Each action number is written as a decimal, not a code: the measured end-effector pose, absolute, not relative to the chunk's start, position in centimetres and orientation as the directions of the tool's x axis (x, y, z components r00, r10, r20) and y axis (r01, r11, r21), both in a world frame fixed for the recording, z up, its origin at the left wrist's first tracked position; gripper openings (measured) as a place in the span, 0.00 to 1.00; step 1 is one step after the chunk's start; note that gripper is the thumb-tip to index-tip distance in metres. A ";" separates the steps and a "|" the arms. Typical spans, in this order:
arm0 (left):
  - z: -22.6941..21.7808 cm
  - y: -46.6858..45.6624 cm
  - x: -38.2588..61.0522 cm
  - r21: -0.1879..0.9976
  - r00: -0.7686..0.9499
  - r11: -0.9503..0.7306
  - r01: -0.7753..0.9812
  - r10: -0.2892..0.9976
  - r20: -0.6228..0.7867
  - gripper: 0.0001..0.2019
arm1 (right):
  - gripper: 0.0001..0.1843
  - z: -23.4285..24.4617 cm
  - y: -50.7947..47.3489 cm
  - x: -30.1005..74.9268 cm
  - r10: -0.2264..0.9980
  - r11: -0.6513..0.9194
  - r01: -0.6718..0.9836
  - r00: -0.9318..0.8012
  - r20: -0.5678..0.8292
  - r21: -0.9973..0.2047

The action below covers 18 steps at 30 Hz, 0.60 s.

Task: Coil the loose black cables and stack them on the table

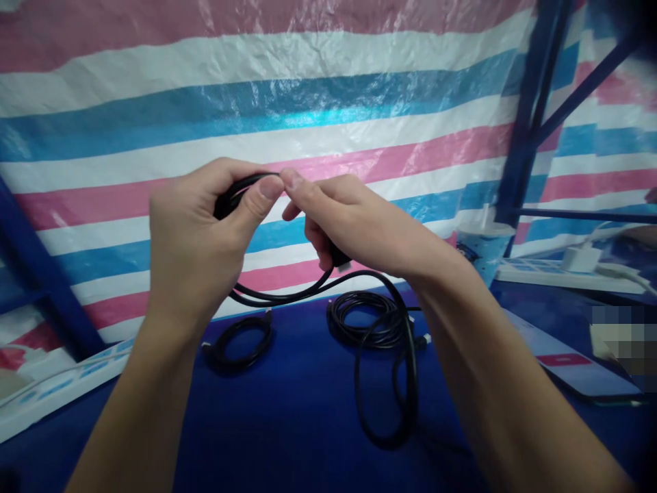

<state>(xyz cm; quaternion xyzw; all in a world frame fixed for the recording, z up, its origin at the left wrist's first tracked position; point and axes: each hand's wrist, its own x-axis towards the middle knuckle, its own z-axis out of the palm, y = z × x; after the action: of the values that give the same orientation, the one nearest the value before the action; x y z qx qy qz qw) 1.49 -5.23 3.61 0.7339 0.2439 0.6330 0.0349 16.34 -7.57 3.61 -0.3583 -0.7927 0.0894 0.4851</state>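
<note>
My left hand (198, 236) and my right hand (349, 219) are raised in front of me, fingertips nearly touching. Both are closed on a black cable (287, 294). The left hand grips looped turns of it; the right pinches the strand near the left thumb and also holds the cable's plug end under its palm. From the hands the cable hangs in a long loop (390, 383) down onto the blue table (287, 424). A small coiled black cable (239, 340) lies on the table below my left hand, and a larger coil (367, 320) lies below my right.
A striped pink, white and blue tarp (308, 103) hangs behind the table. White power strips lie at the left (61, 380) and at the right (559, 274). A blue cup with a straw (482, 243) stands right of my right wrist. A phone (575, 359) lies at the right.
</note>
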 end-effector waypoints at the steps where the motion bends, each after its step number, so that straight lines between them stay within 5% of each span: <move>1: 3.6 -5.3 1.5 0.380 0.088 -0.869 0.318 0.426 0.901 0.07 | 0.23 3.7 -7.8 16.4 0.627 0.734 0.524 -0.278 0.728 -0.432; 6: 3.3 -5.5 1.8 0.380 0.134 -0.877 0.292 0.432 0.892 0.07 | 0.09 3.8 -8.5 16.3 0.445 0.756 0.646 -0.382 0.810 -0.110; 12: 2.6 -5.7 3.2 0.457 0.140 -0.782 0.423 0.555 0.820 0.26 | 0.09 3.1 -7.3 16.8 0.474 0.691 0.714 -0.330 0.816 -0.112; 18: 2.5 -5.2 3.0 0.597 0.232 -0.719 0.357 0.687 0.689 0.26 | 0.10 2.9 -6.7 17.3 0.536 0.672 0.730 -0.363 0.762 -0.124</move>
<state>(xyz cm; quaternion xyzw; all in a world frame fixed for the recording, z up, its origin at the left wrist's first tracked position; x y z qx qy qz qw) 2.99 -5.19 2.47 0.7686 0.3397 0.5183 0.1590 17.29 -6.65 2.90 -0.3876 -0.8171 -0.1184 0.4101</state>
